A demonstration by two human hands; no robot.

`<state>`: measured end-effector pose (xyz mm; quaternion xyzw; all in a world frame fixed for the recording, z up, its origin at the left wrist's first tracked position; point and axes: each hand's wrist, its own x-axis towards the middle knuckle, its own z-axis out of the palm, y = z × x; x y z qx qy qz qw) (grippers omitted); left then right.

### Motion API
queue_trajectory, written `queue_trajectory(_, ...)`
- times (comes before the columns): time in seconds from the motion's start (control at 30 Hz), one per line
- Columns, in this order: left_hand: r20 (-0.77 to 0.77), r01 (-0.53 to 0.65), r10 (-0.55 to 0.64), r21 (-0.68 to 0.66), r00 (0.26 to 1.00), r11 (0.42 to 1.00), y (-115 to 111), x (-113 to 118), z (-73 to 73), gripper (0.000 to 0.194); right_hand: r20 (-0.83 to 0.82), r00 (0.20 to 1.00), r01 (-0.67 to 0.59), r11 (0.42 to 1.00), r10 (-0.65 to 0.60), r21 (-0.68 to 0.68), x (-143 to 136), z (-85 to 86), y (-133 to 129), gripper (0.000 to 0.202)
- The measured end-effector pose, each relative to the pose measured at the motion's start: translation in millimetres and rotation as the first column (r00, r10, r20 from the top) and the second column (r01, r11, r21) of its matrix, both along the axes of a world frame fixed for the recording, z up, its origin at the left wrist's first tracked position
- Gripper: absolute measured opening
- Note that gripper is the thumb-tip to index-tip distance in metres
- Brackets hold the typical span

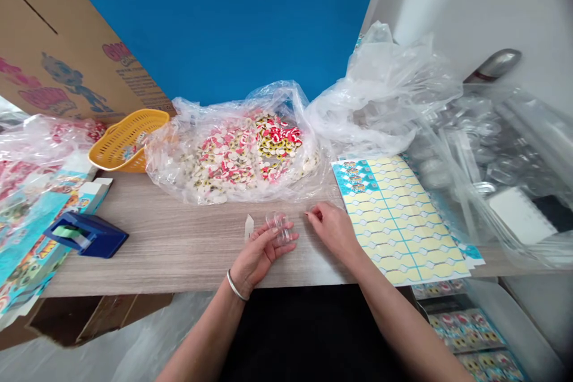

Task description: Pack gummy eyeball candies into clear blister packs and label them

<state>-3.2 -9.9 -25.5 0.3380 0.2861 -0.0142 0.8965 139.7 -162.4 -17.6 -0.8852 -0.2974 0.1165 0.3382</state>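
Observation:
My left hand [261, 252] is palm up near the table's front edge, a metal bangle on its wrist. Between its thumb and fingers sits a small clear plastic blister shell [278, 221] with rounded cups. To the right, my right hand [332, 230] has its fingers curled in a pinch, apart from the shell. A tiny reddish bit may show at its fingertips, too small to name. A small pale paper tag [249, 228] lies just left of the shell. Beyond both hands, a clear bag [197, 182] lies open, full of small red, white and yellow-green pieces [277, 149].
Right of my hands lies a sheet of yellow labels [389, 227], partly peeled. Clear bags [380, 101] and plastic shells [501, 137] crowd the right. At left are a blue tape dispenser [101, 236], a yellow basket [129, 137] and a large carton [85, 30].

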Motion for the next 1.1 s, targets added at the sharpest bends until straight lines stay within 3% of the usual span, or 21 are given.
queue_trajectory(0.17, 0.072, 0.191, -0.187, -0.055, 0.98, 0.98, -14.9, -5.0, 1.1, 0.041, -0.368, 0.92, -0.026, 0.957, 0.136, 0.289, -28.0, -1.6, -8.2, 0.013)
queue_trajectory(0.27, 0.041, 0.262, -0.26, -0.046, 0.965, 0.964, -17.8, -10.2, 0.4, 0.042, -0.416, 0.906, 0.07, 0.944, 0.075, 0.322, -38.0, -7.5, -14.5, 0.009)
queue_trajectory(0.4, -0.058, 0.18, -0.179, 0.017, 0.982, 0.984, -7.8, -16.4, -4.9, 0.044, -0.325, 0.946, 0.079, 0.973, -0.005, 0.217, -36.3, -13.6, -21.6, 0.011)
queue_trajectory(0.5, -0.092, 0.038, -0.026, 0.128, 0.995, 0.991, 7.0, -14.9, -2.0, 0.051, -0.106, 0.994, 0.024, 0.999, -0.022, 0.022, -31.6, -8.4, -21.9, 0.01)
queue_trajectory(0.57, -0.054, -0.033, 0.046, 0.216, 0.997, 0.976, 18.4, -6.4, 8.1, 0.057, 0.049, 0.999, 0.023, 0.997, -0.019, -0.077, -24.9, 1.6, -16.9, 0.013)
queue_trajectory(0.67, 0.075, -0.106, 0.087, 0.308, 0.993, 0.945, 35.2, 22.3, 30.9, 0.064, 0.189, 0.981, -0.027, 0.997, 0.039, -0.066, -2.8, 22.6, 6.0, 0.019)
queue_trajectory(0.8, 0.219, -0.233, 0.169, 0.312, 0.961, 0.921, 55.7, 83.7, 48.8, 0.063, 0.306, 0.924, -0.255, 0.966, 0.23, 0.044, 46.5, 42.6, 67.2, 0.026)
queue_trajectory(0.87, 0.223, -0.31, 0.25, 0.299, 0.942, 0.903, 67.0, 110.9, 45.9, 0.062, 0.313, 0.89, -0.354, 0.935, 0.33, 0.021, 71.6, 42.8, 98.1, 0.032)
queue_trajectory(0.93, 0.147, -0.355, 0.324, 0.338, 0.935, 0.872, 79.6, 126.2, 36.5, 0.061, 0.242, 0.896, -0.356, 0.928, 0.373, -0.11, 91.6, 37.2, 118.5, 0.031)
queue_trajectory(1.03, -0.002, -0.325, 0.363, 0.442, 0.932, 0.836, 96.6, 123.9, 17.3, 0.059, 0.135, 0.938, -0.265, 0.911, 0.319, -0.316, 109.0, 26.9, 129.2, 0.027)
queue_trajectory(1.1, -0.038, -0.301, 0.36, 0.471, 0.932, 0.829, 103.4, 114.1, 6.0, 0.057, 0.121, 0.94, -0.258, 0.899, 0.317, -0.354, 114.3, 23.4, 133.1, 0.026)
